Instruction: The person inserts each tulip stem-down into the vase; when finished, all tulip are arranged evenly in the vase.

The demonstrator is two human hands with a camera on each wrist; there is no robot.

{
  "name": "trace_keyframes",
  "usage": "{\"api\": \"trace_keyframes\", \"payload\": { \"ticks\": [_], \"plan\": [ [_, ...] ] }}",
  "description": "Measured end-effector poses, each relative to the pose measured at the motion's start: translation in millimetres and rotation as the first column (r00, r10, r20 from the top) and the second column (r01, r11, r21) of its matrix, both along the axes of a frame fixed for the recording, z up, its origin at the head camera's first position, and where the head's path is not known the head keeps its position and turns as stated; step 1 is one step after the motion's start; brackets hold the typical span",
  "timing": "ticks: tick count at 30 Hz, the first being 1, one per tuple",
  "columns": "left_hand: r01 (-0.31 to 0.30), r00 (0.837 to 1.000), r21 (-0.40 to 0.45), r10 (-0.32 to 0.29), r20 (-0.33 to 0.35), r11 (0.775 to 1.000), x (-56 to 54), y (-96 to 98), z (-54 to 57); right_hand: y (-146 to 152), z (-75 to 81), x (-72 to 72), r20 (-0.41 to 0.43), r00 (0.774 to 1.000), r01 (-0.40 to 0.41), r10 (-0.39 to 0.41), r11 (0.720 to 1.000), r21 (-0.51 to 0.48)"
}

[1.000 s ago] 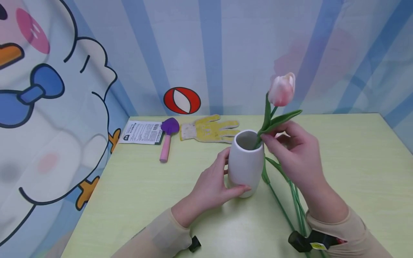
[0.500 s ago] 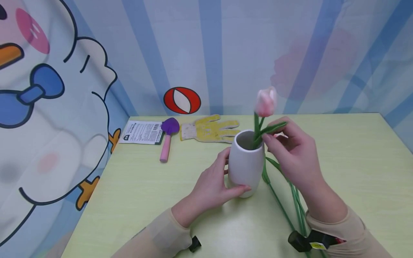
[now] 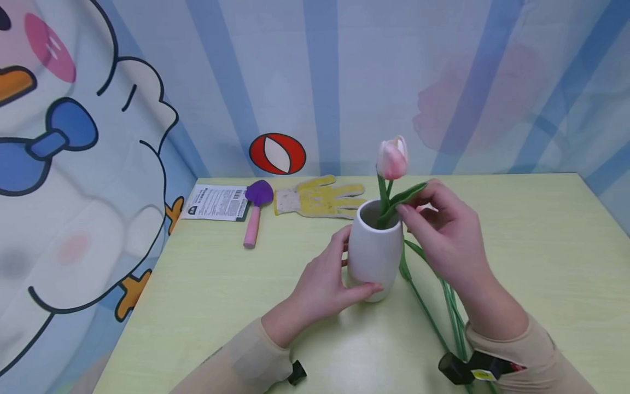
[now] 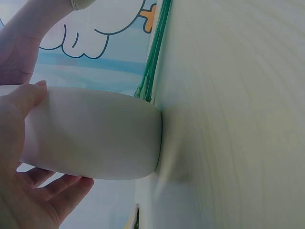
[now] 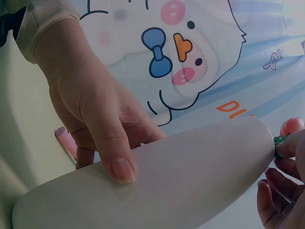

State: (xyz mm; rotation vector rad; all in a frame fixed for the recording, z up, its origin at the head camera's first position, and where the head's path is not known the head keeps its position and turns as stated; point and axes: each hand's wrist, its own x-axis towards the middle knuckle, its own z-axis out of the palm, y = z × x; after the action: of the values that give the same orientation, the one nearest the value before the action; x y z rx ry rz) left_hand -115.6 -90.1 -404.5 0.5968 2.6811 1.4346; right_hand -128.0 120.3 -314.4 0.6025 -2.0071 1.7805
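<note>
My left fingers grip the upright white vase on the table; my right fingers pinch the pink tulip at its mouth. Green stems crowd its right side; glove, trowel and packet lie behind.

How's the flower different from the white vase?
The flower is pink and green; the vase is plain white. The flower is leafy; the vase is smooth and hollow. The right hand pinches the flower; the left hand grips the vase. Both are held.
</note>
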Motion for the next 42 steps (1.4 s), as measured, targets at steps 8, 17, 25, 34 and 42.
{"api": "trace_keyframes", "payload": {
  "ticks": [8, 17, 25, 34, 42],
  "plan": [
    [0.004, 1.0, 0.011, -0.005, 0.017, 1.0, 0.0, -1.6, 1.0, 9.0, -3.4, 2.6, 0.065, 0.997, 0.044, -0.05, 0.995, 0.093],
    [-0.011, 1.0, -0.007, 0.011, 0.002, 1.0, 0.7, -2.0, -1.1, 41.8, -14.5, 6.7, 0.173, 0.982, 0.001, -0.076, 0.918, 0.397],
    [0.003, 1.0, -0.005, -0.003, -0.008, 1.0, -0.2, -1.4, -1.8, 80.2, -34.3, 9.4, 0.277, 0.954, -0.1, -0.117, 0.746, 0.659],
    [0.009, 1.0, -0.026, -0.009, -0.014, 1.0, -1.8, -0.4, 0.9, 101.5, -74.6, 12.3, 0.43, 0.879, -0.275, -0.207, 0.516, 0.811],
    [0.007, 1.0, -0.026, -0.007, -0.005, 1.0, -2.2, -1.0, -0.3, 106.9, -98.9, 20.1, 0.456, 0.841, -0.311, -0.292, 0.429, 0.848]
  ]
}}
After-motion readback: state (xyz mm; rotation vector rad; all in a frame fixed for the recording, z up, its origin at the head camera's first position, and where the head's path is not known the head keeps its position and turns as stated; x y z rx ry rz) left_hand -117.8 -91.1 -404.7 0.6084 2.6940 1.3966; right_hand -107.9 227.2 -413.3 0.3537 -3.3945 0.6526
